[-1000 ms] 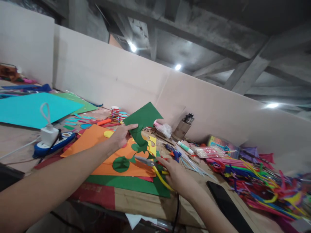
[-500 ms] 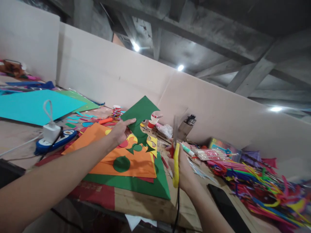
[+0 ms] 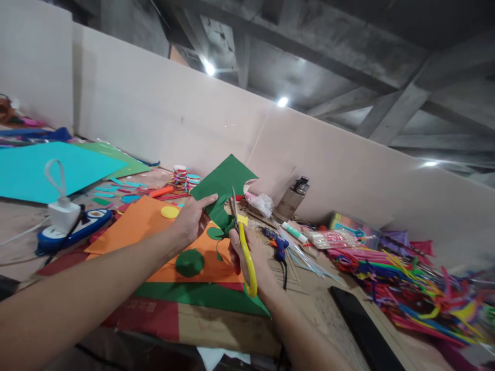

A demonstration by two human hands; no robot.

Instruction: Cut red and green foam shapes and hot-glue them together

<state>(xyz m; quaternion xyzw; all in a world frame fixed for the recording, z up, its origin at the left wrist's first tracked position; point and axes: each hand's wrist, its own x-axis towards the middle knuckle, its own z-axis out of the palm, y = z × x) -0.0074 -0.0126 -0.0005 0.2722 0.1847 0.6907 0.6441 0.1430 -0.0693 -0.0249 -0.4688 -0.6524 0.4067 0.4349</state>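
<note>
Our left hand [image 3: 192, 219] pinches a cut green sheet [image 3: 222, 180] above orange sheets [image 3: 141, 221]; our right hand [image 3: 261, 263] grips yellow-handled scissors [image 3: 249, 265] at its right side. Right, a clear packet [image 3: 334, 239] holds pale sticks; far, a capped bottle's [image 3: 289, 202] contents are unclear.

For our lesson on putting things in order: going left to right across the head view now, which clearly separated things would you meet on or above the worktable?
White adapter block → yellow paper circle → dark green disc → yellow-handled scissors → blue glue gun → black phone.
</note>
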